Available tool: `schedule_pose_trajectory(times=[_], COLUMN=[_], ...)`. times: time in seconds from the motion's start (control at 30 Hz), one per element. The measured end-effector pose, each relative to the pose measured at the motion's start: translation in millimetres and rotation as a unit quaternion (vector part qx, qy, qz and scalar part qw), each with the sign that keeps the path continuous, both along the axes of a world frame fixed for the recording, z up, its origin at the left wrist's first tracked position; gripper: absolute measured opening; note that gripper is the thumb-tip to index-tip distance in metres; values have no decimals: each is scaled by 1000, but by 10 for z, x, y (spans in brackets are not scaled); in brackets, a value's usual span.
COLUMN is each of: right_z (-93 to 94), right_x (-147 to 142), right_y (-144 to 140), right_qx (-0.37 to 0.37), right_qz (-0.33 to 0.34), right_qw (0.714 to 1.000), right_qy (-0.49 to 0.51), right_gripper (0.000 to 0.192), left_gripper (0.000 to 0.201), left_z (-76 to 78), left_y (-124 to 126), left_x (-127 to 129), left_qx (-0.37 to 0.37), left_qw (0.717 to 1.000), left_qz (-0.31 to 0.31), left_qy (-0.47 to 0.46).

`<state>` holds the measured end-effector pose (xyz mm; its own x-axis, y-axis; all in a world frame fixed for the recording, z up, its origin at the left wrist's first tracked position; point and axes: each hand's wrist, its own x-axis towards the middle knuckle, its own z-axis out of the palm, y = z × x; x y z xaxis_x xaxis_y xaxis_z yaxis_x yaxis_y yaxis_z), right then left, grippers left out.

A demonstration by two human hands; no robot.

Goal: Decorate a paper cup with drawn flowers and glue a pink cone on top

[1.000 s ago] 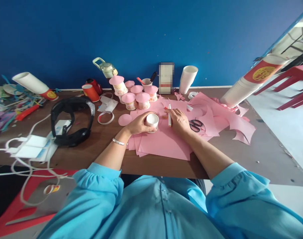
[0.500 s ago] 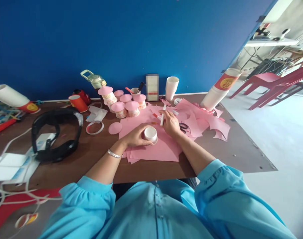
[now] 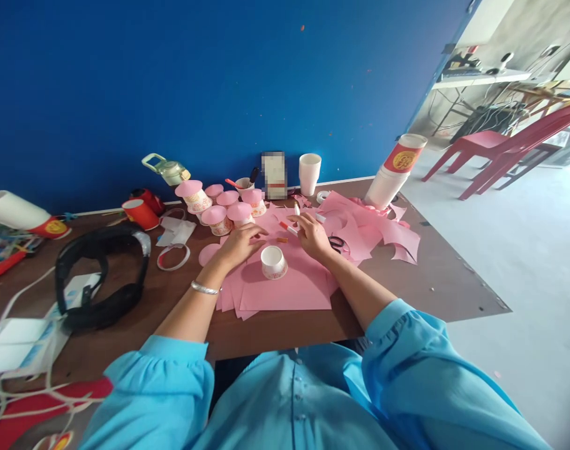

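Note:
A paper cup (image 3: 272, 261) with a white inside and a patterned rim stands on stacked pink paper sheets (image 3: 289, 294) in front of me. Just beyond it on the left is my left hand (image 3: 242, 245), fingers stretched out and holding nothing. My right hand (image 3: 312, 234) is closed on a slim white pen-shaped tube (image 3: 297, 210), its lower part hidden by the fingers. Beside those fingers lies a red-and-white marker (image 3: 287, 227), with a small orange cap (image 3: 282, 240) nearby. Scissors (image 3: 337, 243) rest partly behind my right wrist.
Several patterned cups with pink cone tops (image 3: 215, 216) cluster at the back left. A pink disc (image 3: 209, 254), a tape roll (image 3: 173, 257) and a black headset (image 3: 102, 275) lie leftward. Pink scraps (image 3: 360, 228), tall white cups (image 3: 309, 175) and a stacked cup tower (image 3: 392, 172) stand right.
My left hand has let go of the paper cup and moved up and left. The cup now stands alone on the paper. My right hand keeps the white tube; the view has shifted slightly.

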<state>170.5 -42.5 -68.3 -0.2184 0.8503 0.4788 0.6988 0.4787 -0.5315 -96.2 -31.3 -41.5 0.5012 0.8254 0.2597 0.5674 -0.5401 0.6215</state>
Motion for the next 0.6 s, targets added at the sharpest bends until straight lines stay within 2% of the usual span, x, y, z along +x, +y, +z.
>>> schedule_pose_trajectory(times=[0.1, 0.2, 0.33, 0.4, 0.5, 0.6], right_z=[2, 19, 52, 63, 72, 83], right_x=[6, 34, 67, 68, 53, 36], right_y=[13, 0, -24, -25, -26, -41], right_qx=[-4, -5, -16, -29, -41, -41], right_qz=[0, -6, -27, -56, -58, -46], right_qw=[1000, 1000, 1000, 998, 997, 997], right_qy=[6, 4, 0, -25, -43, -49], right_gripper=[53, 53, 56, 46, 26, 22], left_gripper=[23, 13, 14, 22, 36, 46], left_z=[7, -47, -135, -154, -163, -167], left_y=[177, 265, 204, 162, 149, 173], left_x=[324, 509, 478, 408, 333, 318], left_qx=[-44, -55, -62, -77, -148, -193], left_qw=[997, 996, 997, 993, 972, 954], left_qz=[-60, -65, -19, 16, 48, 54], left_qy=[11, 3, -44, -87, -178, -221])
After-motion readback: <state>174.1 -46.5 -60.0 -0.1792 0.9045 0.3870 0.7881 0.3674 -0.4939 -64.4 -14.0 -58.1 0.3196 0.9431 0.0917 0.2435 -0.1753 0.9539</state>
